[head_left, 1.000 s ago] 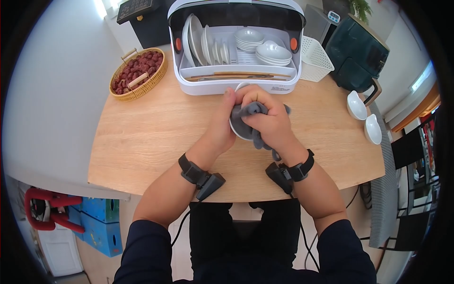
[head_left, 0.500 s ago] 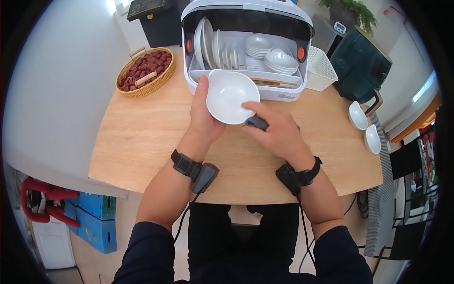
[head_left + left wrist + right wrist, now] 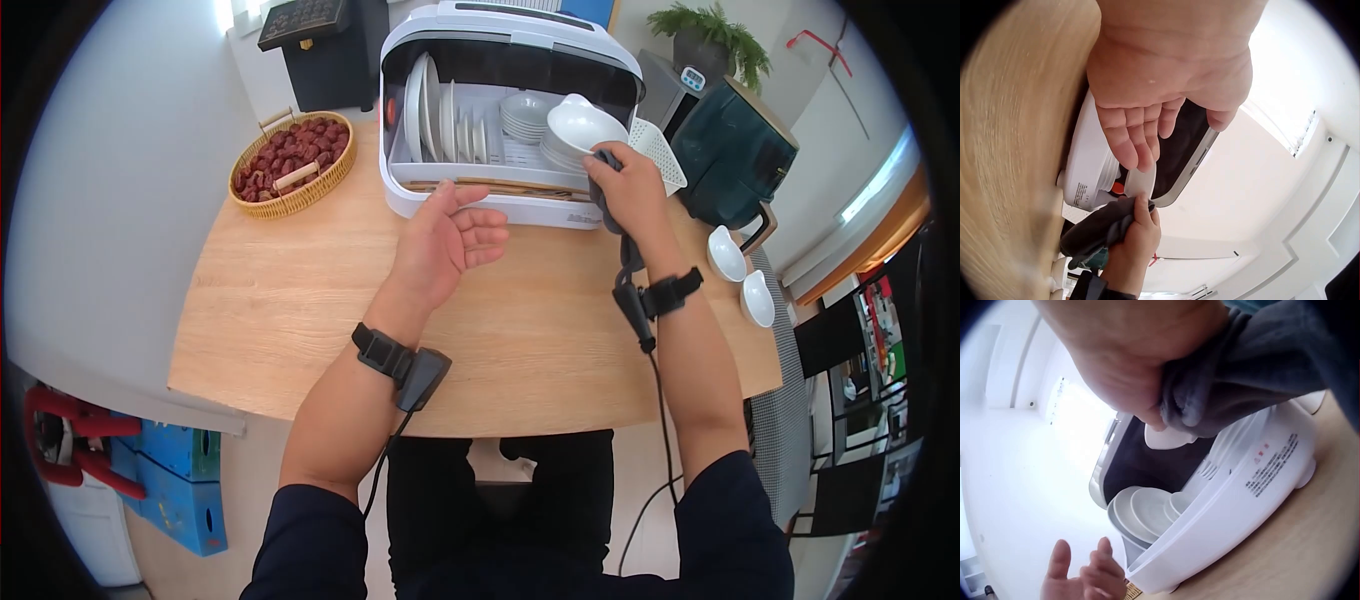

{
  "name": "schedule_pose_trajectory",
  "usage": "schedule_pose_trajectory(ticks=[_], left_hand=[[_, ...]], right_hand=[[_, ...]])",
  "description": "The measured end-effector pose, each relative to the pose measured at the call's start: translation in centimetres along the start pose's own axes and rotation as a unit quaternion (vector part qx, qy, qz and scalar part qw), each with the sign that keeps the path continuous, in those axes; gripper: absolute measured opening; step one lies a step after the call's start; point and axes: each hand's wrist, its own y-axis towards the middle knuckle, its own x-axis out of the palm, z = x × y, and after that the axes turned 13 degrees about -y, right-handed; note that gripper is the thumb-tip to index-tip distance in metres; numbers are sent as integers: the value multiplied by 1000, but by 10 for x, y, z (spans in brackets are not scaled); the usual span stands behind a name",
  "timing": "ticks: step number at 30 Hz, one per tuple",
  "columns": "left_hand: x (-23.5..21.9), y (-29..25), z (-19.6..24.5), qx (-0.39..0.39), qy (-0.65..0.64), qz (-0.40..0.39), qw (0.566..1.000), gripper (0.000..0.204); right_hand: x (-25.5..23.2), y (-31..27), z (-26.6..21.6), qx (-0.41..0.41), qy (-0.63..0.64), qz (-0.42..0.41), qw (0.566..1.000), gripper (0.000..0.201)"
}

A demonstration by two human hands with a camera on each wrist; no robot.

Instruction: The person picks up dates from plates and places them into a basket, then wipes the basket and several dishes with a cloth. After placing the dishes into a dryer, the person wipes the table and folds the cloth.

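Note:
A white bowl (image 3: 583, 124) with a small lip is pinched at its near edge by my right hand (image 3: 637, 192), just over a stack of similar bowls (image 3: 560, 156) inside the white dish box (image 3: 500, 208). Bunched in the same hand is a dark grey cloth (image 3: 1100, 228), hanging below the fingers. My left hand (image 3: 447, 243) is held palm up in front of the box, fingers loosely bent and holding nothing. Standing plates (image 3: 415, 110), a stack of small dishes (image 3: 524, 122) and chopsticks (image 3: 510, 190) also sit in the box, whose dark lid is raised.
A wicker basket of dark red fruit (image 3: 290, 165) stands at the left. To the right are a white perforated basket (image 3: 655, 155), a dark green air fryer (image 3: 735, 150) and two white lipped bowls (image 3: 727, 254) near the table's right edge. Cables trail from both wrist cameras.
The cloth was wiping the bowl between both hands. The left hand has let go of the bowl, and the right hand has carried it forward and right into the dish box.

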Motion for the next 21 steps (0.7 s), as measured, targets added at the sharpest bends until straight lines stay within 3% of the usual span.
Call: schedule_pose_trajectory(ticks=[3, 8, 10, 13, 17, 19, 21], left_hand=[[-2, 1, 1, -4, -18, -8, 1000, 51], [0, -1, 2, -3, -17, 7, 1000, 48], [0, -1, 2, -1, -18, 5, 1000, 47], [0, -1, 1, -13, -16, 8, 1000, 46], [-6, -2, 3, -8, -24, 4, 1000, 44], [-10, 1, -1, -25, -40, -16, 999, 44], [-11, 2, 0, -9, -43, -27, 999, 42]], right_hand=[[11, 36, 20, 1, 24, -64, 998, 39], [27, 53, 34, 33, 54, -130, 989, 46], [31, 56, 40, 36, 20, -196, 980, 49], [32, 49, 44, -6, -14, -152, 988, 46], [-20, 0, 16, 9, -45, -76, 996, 41], [-61, -33, 11, 114, -48, -173, 977, 37], [-73, -55, 39, 123, -117, -161, 972, 40]])
